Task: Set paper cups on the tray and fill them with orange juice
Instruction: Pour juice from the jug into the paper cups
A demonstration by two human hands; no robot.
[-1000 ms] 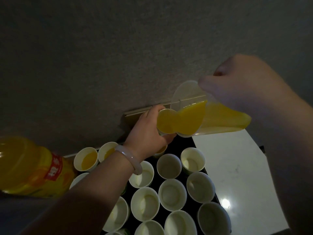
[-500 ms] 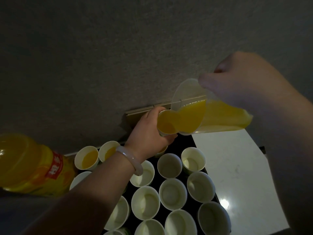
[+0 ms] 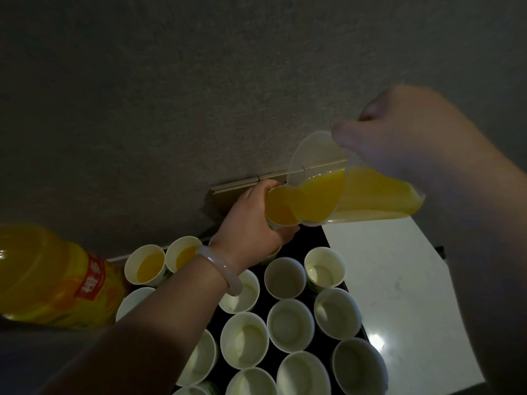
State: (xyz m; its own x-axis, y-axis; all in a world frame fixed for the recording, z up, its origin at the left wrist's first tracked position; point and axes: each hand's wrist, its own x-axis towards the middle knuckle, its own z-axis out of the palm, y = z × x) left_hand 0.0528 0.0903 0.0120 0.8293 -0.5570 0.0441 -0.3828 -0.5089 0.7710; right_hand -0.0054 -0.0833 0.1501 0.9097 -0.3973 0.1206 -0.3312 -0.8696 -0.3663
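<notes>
**Pour in progress over the far end of the tray**

- Left hand (image 3: pixel 253 223): fingers wrapped round the held cup (image 3: pixel 281 209), which is raised above the tray's far edge, not standing on it. A pale bracelet (image 3: pixel 219 269) is on that wrist.
- Right hand (image 3: pixel 405 138): fingers closed on the clear jug (image 3: pixel 376 195) near its rim. The exact grip is hidden behind the hand. The jug is tipped steeply left, its lip touching or just over the cup's rim.
- Orange juice (image 3: pixel 316 195) runs from the jug's mouth into the held cup. The level looks close to the brim.
- Black tray (image 3: pixel 312 239): two filled cups (image 3: pixel 148 265) at the far left. The empty cups (image 3: pixel 285 277) are packed close together across the rest.
- A large juice bottle (image 3: pixel 42 277) lies at the near left. The white surface (image 3: pixel 399 280) is to the right of the tray.

Risks, as judged:
- Overfill is the main risk. The wide jug mouth and steep tilt could flood the cup before the tilt is eased.
- A full paper cup squeezed in the fingers may buckle and slop on the way down.
- Drips off the jug's lip would land on the tray or in empty cups below.
- The lowered cup could knock neighbouring cups in the tight rows.
</notes>
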